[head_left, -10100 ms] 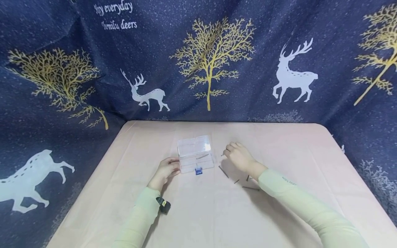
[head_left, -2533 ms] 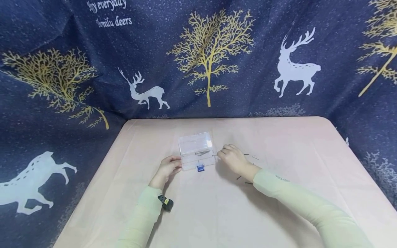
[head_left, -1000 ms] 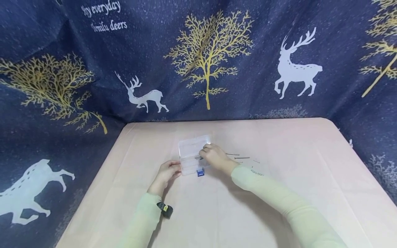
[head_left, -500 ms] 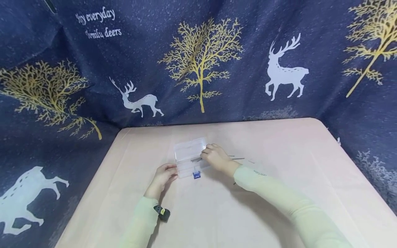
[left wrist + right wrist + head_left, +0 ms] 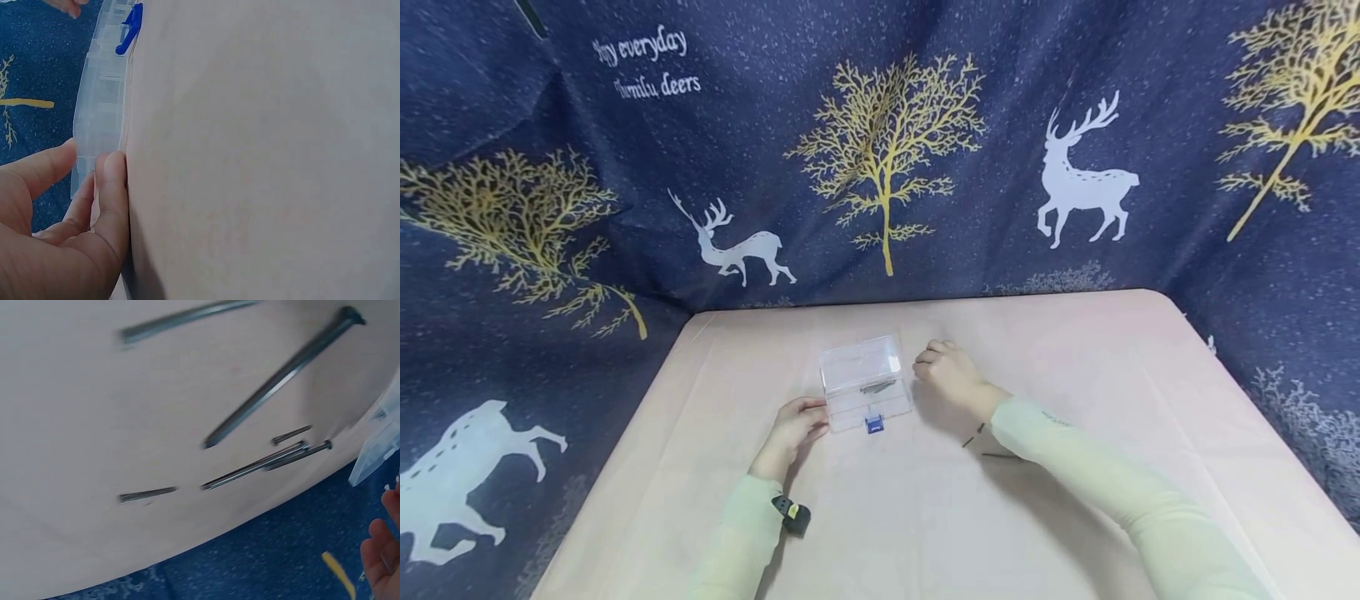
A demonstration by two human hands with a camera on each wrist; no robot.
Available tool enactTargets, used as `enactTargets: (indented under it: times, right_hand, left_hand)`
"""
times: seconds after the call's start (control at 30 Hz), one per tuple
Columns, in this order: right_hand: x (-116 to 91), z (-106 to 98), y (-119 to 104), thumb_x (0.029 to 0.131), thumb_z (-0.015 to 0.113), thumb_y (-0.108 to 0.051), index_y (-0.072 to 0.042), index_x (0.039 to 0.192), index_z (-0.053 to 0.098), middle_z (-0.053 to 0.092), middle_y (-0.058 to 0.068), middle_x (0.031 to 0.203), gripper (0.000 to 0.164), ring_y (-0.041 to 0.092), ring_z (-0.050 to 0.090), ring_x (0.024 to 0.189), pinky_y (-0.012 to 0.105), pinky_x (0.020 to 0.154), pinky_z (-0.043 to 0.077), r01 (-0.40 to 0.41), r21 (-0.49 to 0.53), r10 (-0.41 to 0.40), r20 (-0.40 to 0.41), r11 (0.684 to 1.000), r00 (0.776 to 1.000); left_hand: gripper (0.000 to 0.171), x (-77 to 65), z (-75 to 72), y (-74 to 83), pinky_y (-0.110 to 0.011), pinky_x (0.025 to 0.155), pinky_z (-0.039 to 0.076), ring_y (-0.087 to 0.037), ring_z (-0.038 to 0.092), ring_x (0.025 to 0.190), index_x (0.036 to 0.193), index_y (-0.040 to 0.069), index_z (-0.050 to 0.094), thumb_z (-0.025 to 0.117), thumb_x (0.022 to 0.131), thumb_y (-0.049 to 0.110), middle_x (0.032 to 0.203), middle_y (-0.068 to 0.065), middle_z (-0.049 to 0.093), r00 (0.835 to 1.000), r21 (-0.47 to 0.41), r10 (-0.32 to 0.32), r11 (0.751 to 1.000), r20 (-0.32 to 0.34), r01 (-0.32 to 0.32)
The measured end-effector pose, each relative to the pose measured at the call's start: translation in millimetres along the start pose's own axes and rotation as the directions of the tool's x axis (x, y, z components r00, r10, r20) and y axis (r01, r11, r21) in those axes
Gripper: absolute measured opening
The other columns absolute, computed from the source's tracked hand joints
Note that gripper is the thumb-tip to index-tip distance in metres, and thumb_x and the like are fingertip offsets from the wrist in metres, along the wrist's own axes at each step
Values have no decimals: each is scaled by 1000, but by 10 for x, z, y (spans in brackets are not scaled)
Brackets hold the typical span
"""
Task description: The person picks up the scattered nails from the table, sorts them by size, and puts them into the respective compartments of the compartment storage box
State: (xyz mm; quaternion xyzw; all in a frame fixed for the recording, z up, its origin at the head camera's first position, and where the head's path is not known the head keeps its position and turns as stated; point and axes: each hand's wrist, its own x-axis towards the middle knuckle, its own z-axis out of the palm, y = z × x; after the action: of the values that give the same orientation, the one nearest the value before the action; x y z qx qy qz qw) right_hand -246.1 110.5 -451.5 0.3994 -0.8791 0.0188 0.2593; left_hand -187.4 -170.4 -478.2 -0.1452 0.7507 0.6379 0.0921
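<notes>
My left hand (image 5: 792, 429) holds the left end of a clear plastic storage box (image 5: 859, 365), thumb on one side and fingers on the other, as the left wrist view also shows. The box's lid stands raised at the back, and a blue latch (image 5: 875, 424) hangs at its front. Several nails (image 5: 877, 387) lie together in the rear part of the box. Just right of the box hovers my right hand (image 5: 951, 373), fingers loosely bent, with nothing visible in them. Loose nails (image 5: 281, 378) of different lengths lie on the tabletop beneath the right wrist.
A pale pink cloth covers the table (image 5: 880, 525). Two more nails, a short nail (image 5: 973, 435) and a longer nail (image 5: 1000, 456), show beside the right sleeve. Behind the table hangs a dark blue curtain (image 5: 737, 150) with deer and trees.
My right hand went from the table into the box, then back out to the right. More nails lie in the box than ten seconds ago. The left hand keeps its hold.
</notes>
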Motion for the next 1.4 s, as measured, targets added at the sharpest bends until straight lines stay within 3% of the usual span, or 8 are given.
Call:
enactTargets:
  times: [0.07,0.3,0.5,0.77,1.13,1.4]
  right_hand:
    - [-37,0,52,78,74,-20,-11,87,73,72,-1,91,12,18,58,86,31,78,51,-11,9,11,6,1000,1000]
    - [-157,32,225,77,75,-19,-8,90,72,70,3,91,17,19,57,87,31,82,53,-59,19,58,49,998,997]
    - [-252,129,299,79,75,-18,-9,94,72,70,2,93,17,18,57,88,31,81,54,-118,65,111,103,991,988]
    - [-304,196,279,77,74,-14,-8,95,72,67,4,97,19,22,56,96,41,91,54,-111,68,96,199,991,975]
    - [-304,224,205,77,72,-7,-8,92,72,68,4,99,14,20,56,95,32,84,54,-108,13,101,265,994,959]
    - [-279,247,194,76,71,-2,-4,86,72,67,6,94,11,20,55,86,29,72,54,-56,-78,73,234,995,970]
  left_hand:
    - [37,41,-6,-56,-25,78,60,-12,61,81,122,-12,52,56,87,-1,104,-20,63,1000,0,-2,1000,-7,2]
    - [35,68,-27,-27,-25,81,59,-14,60,84,121,-9,54,57,89,3,104,-16,62,1000,19,-25,1000,-17,25]
    - [31,90,-79,-76,-23,75,60,-14,62,78,113,-8,58,61,85,5,92,-12,62,999,-22,44,999,17,-44]
    - [35,69,-32,-59,-23,77,60,-11,60,79,121,-10,54,57,89,4,96,-11,62,1000,3,-25,1000,-18,25]
    - [32,94,-19,-60,-22,78,59,-12,60,81,121,-7,55,56,90,4,102,-15,62,999,30,-43,999,-19,43]
    - [33,80,-20,-37,-23,79,59,-13,61,85,121,-7,55,56,91,5,106,-17,62,999,56,-34,998,-14,35]
